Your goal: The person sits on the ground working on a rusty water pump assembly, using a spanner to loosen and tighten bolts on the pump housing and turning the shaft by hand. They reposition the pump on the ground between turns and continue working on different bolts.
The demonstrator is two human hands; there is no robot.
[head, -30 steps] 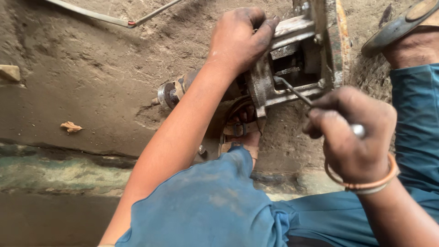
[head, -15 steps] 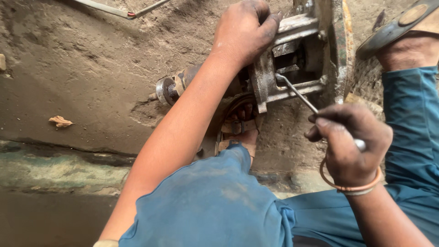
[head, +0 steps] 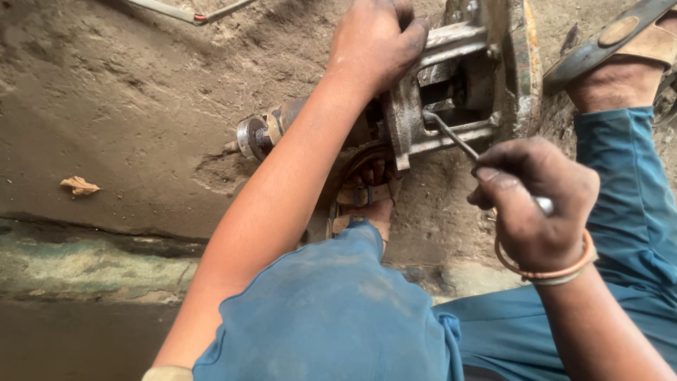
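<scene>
My left hand (head: 377,42) clamps the metal housing (head: 458,85) steady while my right hand (head: 536,204) fists the screwdriver (head: 451,137), its tip poking inside.

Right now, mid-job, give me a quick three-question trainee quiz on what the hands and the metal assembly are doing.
1. True or false: the left hand rests on top of the metal assembly.
2. What does the right hand grip? A) a thin metal tool B) a dry leaf C) a sandal
3. Fill in: the thin metal tool has its tip inside an opening of the ____.

Key: 1 true; 2 A; 3 metal assembly. The dry leaf lies apart on the dirt ground, and a sandal is on a foot below the assembly.
</scene>
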